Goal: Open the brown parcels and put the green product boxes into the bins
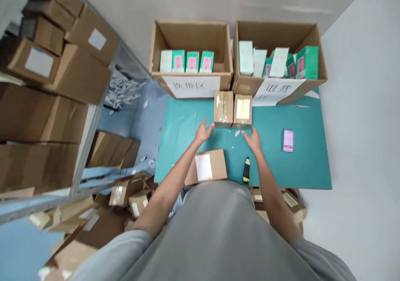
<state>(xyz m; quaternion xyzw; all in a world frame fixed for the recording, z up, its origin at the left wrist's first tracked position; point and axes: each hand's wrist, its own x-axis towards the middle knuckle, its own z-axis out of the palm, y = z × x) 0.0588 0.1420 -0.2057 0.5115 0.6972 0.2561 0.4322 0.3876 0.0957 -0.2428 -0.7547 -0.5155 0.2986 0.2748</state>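
Observation:
Two small brown cardboard boxes stand side by side on the teal tabletop: a taped left box [223,108] and a right box [243,109] with a pale label. My left hand [203,132] is just below the left box, thumb and fingers apart, holding nothing. Near the lower right of the other box, my right hand [253,139] is likewise empty with its fingers spread. A flatter carton [218,165] with a white label lies by my left forearm, which partly covers it. Close to my right forearm rests a black and yellow box cutter [246,171].
Two large open cartons line the table's back edge: the left carton [200,81] and the right carton [243,87], both holding green and white packages. A blurred pinkish rectangle [288,140] lies on the teal table [308,168]. Shelved boxes [84,73] rise at left; cartons clutter the floor.

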